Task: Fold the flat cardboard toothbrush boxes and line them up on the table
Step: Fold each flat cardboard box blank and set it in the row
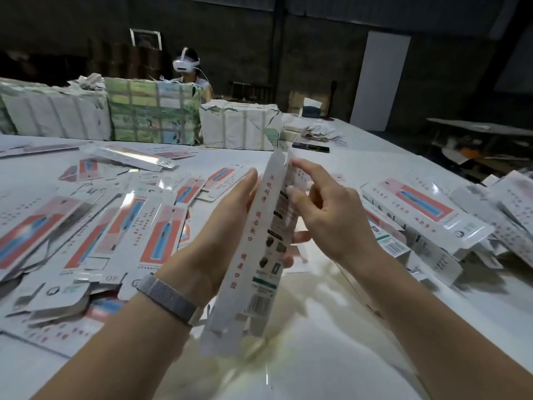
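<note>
— Where's the box relative to my grip?

— I hold one long white toothbrush box (259, 241) upright and tilted above the near middle of the counter (331, 327), between both hands. My left hand (219, 235) lies along its left face, and its fingertips (300, 236) wrap round to show on the right side, so that grip is grasping the box. My right hand (328, 209) touches the upper right edge with extended index finger and thumb; the other fingers curl loosely, so that grip looks released rather than clenched.

— And the counter?

— White and glossy. Flat box blanks (115, 226) with red-and-blue panels lie spread over the left side; a heap of folded boxes (427, 215) sits on the right. A silver mesh band (170, 298) is on my left wrist.

— Farther out?

— Strapped paper bundles (153, 111) stand along the far left, and a person wearing a white headset (186, 63) sits behind them. A dark phone (310, 147) lies far right of centre. The room is dim, with dark walls and a pale panel (380, 79) at the right.
</note>
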`<state>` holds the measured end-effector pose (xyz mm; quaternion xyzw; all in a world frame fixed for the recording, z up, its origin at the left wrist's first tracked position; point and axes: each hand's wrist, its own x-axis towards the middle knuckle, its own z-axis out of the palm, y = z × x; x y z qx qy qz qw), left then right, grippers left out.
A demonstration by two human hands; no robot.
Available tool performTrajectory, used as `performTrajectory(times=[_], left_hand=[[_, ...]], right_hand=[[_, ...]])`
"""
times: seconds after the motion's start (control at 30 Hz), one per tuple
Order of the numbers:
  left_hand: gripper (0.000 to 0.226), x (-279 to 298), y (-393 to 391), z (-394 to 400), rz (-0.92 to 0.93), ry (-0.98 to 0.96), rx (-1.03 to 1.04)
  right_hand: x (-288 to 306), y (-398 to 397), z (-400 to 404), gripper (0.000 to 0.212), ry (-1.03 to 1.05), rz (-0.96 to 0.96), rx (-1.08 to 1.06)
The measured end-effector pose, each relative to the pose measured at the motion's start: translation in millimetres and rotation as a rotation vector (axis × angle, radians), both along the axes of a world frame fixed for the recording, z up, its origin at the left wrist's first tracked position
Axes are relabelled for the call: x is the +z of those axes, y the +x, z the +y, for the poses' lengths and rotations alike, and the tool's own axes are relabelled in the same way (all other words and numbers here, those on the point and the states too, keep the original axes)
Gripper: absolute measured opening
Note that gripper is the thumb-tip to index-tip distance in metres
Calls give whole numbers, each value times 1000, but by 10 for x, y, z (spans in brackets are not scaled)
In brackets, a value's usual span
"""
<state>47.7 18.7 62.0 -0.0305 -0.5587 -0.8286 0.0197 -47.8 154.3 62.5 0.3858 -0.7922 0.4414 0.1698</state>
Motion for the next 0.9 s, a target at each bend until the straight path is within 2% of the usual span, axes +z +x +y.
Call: performTrajectory(times=[0.03,0.1,0.13,0.2,0.27,0.37,0.4,0.47,0.53,0.6,0.67,0.77,0.83,0.9], left_hand=[[47,-8,-25,1,15,-24,10],[32,-12,-27,13,46,-95,-50],[36,-22,-29,27,64,-129,-114],[63,-95,-49,61,118,-157,-127],[83,-124,-79,106,165,-148,27],[99,-131,-81,114,215,-198,222],[97,-129,-80,96,218,-224,264],[75,-102,-62,70,215,-251,296],[59,-83,-44,64,215,-280,262],[61,-78,-33,77,217,-212,181],[60,-87,-29,108,194,-56,58],[31,-108,-2,158,150,-120,22],[51,-115,5,164,92,-166,38],[61,-119,8,174,54,-188,32]], right_hand=[[15,12,-4,31,-58,-21,5],[66,71,-23,27,-220,-185,116],[88,91,-27,29,-271,-261,166],[112,111,-28,34,-300,-352,236],[111,113,-14,29,-306,-388,270],[94,68,3,19,-350,-424,243],[90,57,12,27,-364,-425,220],[62,47,20,39,-341,-350,168],[36,42,7,35,-255,-188,91],[11,32,-10,34,-185,-82,22],[-1,40,-27,32,-191,-125,-1],[22,102,-46,16,-300,-269,28],[56,145,-51,2,-375,-347,41],[88,143,-29,15,-412,-376,21]])
